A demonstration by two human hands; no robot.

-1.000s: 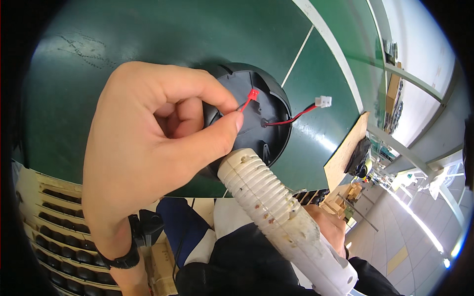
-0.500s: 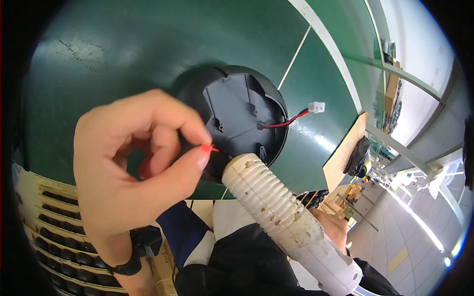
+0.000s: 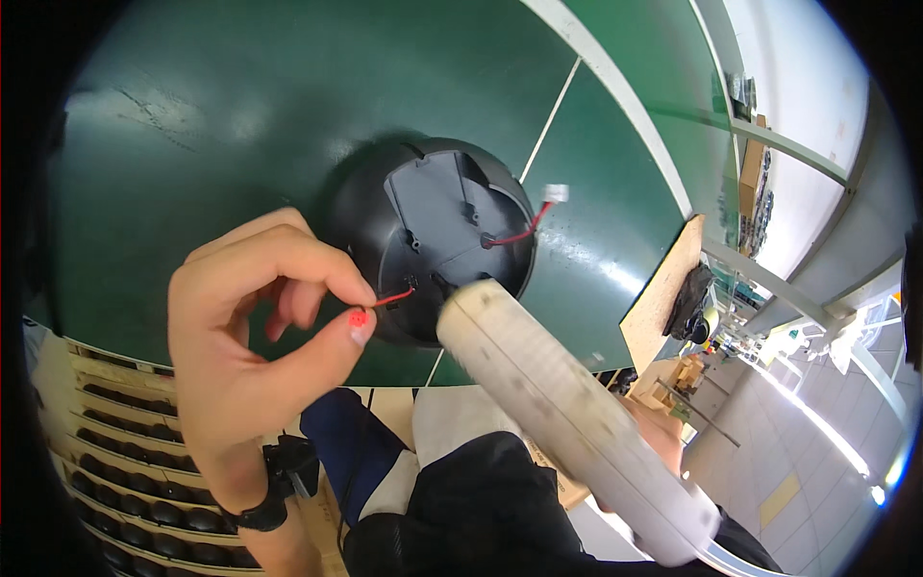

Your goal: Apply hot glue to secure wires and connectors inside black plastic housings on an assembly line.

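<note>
A round black plastic housing (image 3: 428, 197) sits on the green table with its inner side up. My left hand (image 3: 260, 308) is at its left near edge. The thumb and forefinger pinch a thin red wire (image 3: 394, 297), whose other end reaches the housing. Small red marks show on the thumb tip. A second lead with a white connector (image 3: 555, 193) extends from the housing's far right side. Over the near right rim is a stained white cylindrical tool (image 3: 567, 413), blurred, with a dark tip inside the housing. My right hand (image 3: 661, 438) closes round the tool, mostly hidden behind it.
A tan board (image 3: 661, 293) with a black bag (image 3: 688, 303) is at the table's right edge. Below left are racks of dark round parts (image 3: 144, 510). A pale metal frame (image 3: 798, 154) rises on the right. Cardboard boxes (image 3: 681, 377) stand further off.
My left hand has moved slightly down and left, exposing the red wire between fingers and housing. The housing has shifted a little left in view. The white tool has turned and now blurs.
</note>
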